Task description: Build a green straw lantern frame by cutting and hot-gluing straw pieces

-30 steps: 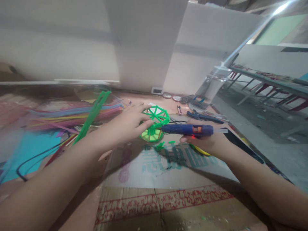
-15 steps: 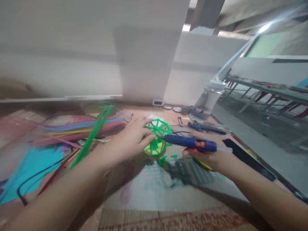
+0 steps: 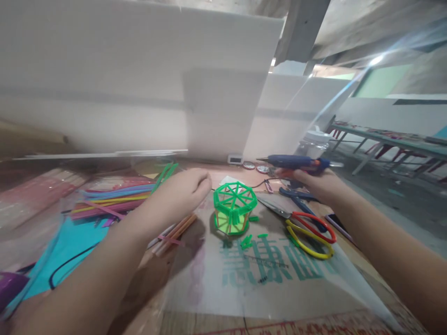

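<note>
With fingers closed around a raised blue plastic glue gun [image 3: 293, 162], the right hand [image 3: 319, 184] is apparently pausing between gluing moves, the next calling for careful nozzle aim, while the left hand [image 3: 190, 188] is curling, contents unclear, beside a green openwork frame [image 3: 235, 215] mid-worktop [image 3: 185, 322].

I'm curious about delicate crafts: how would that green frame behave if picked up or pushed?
The green frame is probably light, being mostly open spokes and thin posts. Those slender posts could bend under a firm grip. The wide, flat base should help it resist tipping.
</note>
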Available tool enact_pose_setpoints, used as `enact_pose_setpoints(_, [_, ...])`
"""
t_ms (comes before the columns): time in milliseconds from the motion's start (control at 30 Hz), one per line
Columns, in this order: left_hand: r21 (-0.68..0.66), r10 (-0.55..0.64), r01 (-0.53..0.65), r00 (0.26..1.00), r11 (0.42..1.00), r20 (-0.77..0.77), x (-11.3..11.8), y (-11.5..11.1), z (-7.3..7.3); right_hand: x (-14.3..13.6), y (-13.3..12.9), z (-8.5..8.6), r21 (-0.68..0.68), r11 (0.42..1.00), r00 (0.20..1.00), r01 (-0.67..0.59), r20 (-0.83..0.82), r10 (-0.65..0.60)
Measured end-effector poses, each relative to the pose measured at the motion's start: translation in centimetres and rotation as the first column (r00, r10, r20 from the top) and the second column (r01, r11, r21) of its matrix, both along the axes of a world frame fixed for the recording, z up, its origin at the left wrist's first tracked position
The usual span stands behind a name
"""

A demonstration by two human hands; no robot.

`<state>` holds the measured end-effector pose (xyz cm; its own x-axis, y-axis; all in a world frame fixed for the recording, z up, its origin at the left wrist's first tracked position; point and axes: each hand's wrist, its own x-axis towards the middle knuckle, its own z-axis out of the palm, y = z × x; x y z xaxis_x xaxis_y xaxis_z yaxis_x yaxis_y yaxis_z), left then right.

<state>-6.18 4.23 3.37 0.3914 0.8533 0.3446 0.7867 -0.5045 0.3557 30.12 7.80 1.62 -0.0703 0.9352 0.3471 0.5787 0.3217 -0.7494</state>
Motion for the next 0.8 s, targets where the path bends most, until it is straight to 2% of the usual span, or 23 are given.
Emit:
enact_pose_setpoints(100, [-0.012,0.085,-0.085,0.996,0.996,0.032,-0.3,0.1,0.2,-1.6,3.7,0.4,-0.125,0.992,0.999,0.02,0.033,-0.016])
enact_pose_setpoints(167, [0.002,0.108,-0.108,0.992,0.994,0.059,-0.2,0.1,0.4,-3.2,5.6,0.0,-0.175,0.983,0.999,-0.046,0.013,0.049])
enact_pose_setpoints(233, [0.007,0.122,-0.123,0.99,0.992,0.068,-0.2,0.0,0.6,-4.7,7.1,-0.8,-0.2,0.977,0.997,-0.074,0.018,0.079])
enact_pose_setpoints(333, [-0.005,0.143,-0.143,0.987,0.99,0.07,-0.2,-0.1,0.9,-6.3,8.5,-2.4,-0.226,0.973,0.997,-0.053,0.047,0.065])
enact_pose_setpoints(500, [-0.004,0.14,-0.14,0.986,0.99,0.096,-0.4,-0.2,1.0,-7.3,9.3,-4.3,-0.246,0.969,0.995,-0.01,0.095,0.034])
enact_pose_setpoints(800, [0.033,0.039,-0.041,0.996,0.999,0.078,-0.7,0.6,0.1,-7.1,8.8,-4.7,-0.229,0.972,0.984,-0.061,0.147,0.097])
